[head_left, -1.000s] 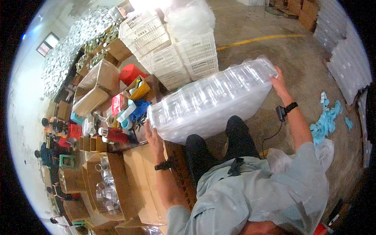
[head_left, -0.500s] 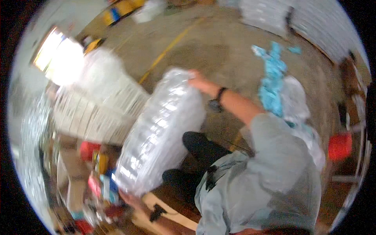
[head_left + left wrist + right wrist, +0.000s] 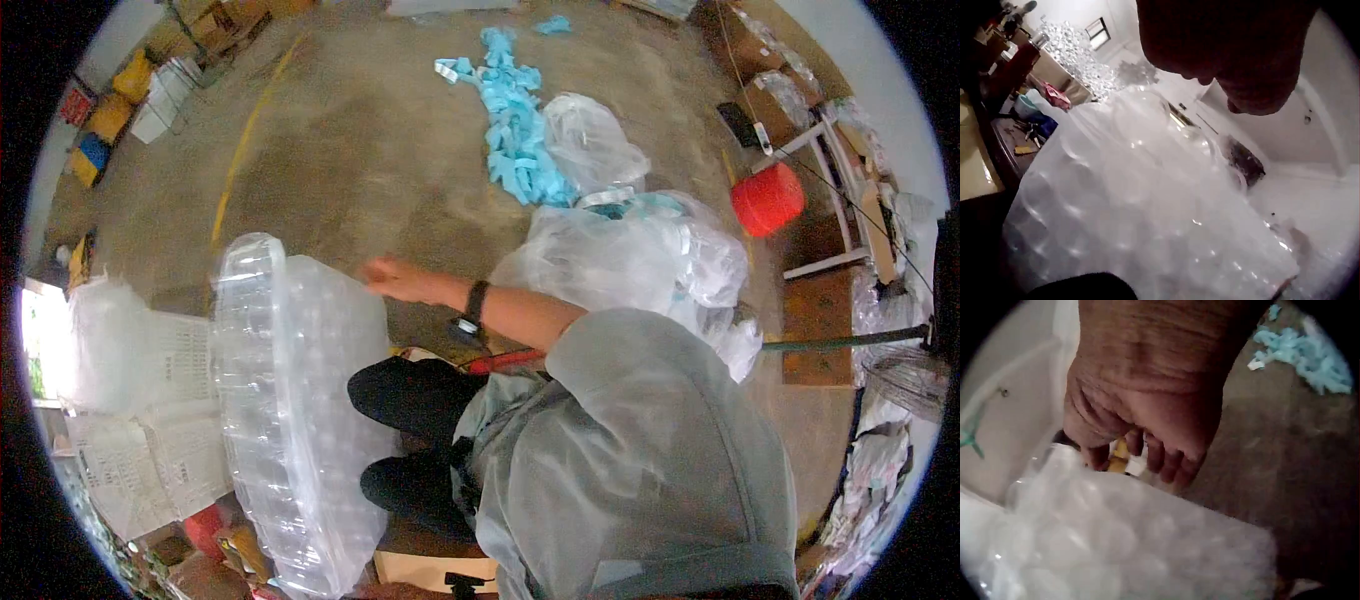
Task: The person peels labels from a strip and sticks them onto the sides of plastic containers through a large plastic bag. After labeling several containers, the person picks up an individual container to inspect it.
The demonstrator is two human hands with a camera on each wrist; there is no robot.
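A long pack of clear round plastic containers (image 3: 340, 380), wrapped in clear film, leans tilted in front of the person's knees. Close by its far corner hovers the right hand (image 3: 400, 278). In the right wrist view this hand (image 3: 1147, 419) shows loosely bent fingers just over the pack's edge, with background visible between them. The left hand (image 3: 1229, 56) is a dark shape above the other end of the pack (image 3: 1116, 200) in the left wrist view; I cannot tell how its fingers lie. Only the left forearm (image 3: 410, 590) shows at the head view's bottom edge.
Stacked white crates (image 3: 150, 450) stand left of the pack. Light blue scraps (image 3: 515, 130) and bags in clear film (image 3: 600, 250) lie on the floor ahead. A red bucket (image 3: 767, 198) stands at the right by a white metal frame (image 3: 845, 190).
The person has turned to the right, and the pack has swung from lying across the view to pointing away. The right hand has come off the pack's far end.
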